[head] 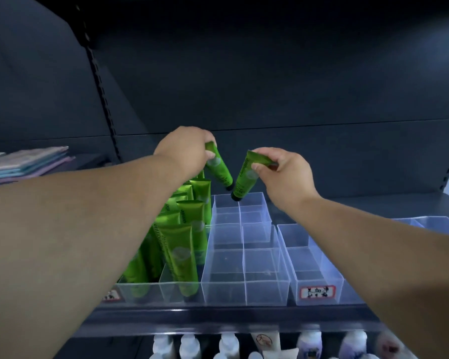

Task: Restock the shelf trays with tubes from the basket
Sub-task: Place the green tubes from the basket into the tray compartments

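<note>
The left hand (pixel 187 149) grips a green plastic tube (pixel 219 169); the right hand (pixel 285 174) pinches a second green plastic tube (pixel 244 180), both caps down above the clear plastic tray (pixel 223 288)

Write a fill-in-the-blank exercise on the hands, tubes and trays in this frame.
1. The left hand holds the left tube, whose colour is ____.
2. The right hand holds the right tube with its cap pointing ____.
3. The stocked tray stands to the ____ of the empty tray.
4. The label has a ____ border.
Missing words: green; down; left; red.
</note>
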Motion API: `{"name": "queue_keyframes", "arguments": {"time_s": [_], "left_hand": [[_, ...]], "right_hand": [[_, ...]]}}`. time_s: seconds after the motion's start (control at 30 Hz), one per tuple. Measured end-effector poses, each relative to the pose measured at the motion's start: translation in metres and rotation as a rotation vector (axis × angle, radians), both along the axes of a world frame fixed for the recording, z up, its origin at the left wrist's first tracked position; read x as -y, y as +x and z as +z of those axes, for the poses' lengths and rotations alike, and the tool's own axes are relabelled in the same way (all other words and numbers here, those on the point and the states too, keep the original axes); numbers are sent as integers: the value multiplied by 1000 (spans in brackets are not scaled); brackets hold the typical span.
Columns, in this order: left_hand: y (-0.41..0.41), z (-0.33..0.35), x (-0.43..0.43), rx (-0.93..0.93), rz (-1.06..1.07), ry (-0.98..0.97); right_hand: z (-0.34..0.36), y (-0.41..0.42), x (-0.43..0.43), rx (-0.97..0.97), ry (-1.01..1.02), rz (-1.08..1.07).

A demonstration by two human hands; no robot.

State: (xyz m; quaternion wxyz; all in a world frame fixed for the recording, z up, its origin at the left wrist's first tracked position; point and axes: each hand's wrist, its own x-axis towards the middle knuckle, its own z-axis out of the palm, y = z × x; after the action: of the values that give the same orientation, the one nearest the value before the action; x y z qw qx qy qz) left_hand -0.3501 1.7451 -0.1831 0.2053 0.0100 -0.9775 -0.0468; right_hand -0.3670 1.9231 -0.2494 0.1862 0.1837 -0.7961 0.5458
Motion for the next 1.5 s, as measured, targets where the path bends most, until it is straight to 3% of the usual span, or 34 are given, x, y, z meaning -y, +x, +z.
{"name": "queue_keyframes", "arguments": {"time_s": [0.17,0.47,0.93,1.13,1.5], "left_hand": [[-22,7,-10,210,39,-114],[-50,-11,-8,336,34,-224],[-73,-28,2,327,-4,-129],[-77,-25,3,308,51,-75],[-78,-28,11,224,76,-18]], "right_hand": [[-2,-27,16,1,99,26],[-12,-52,24,42,247,108],[-16,-78,41,151,496,111],[-17,-85,41,123,337,90],[-21,-83,43,201,406,109]]}}
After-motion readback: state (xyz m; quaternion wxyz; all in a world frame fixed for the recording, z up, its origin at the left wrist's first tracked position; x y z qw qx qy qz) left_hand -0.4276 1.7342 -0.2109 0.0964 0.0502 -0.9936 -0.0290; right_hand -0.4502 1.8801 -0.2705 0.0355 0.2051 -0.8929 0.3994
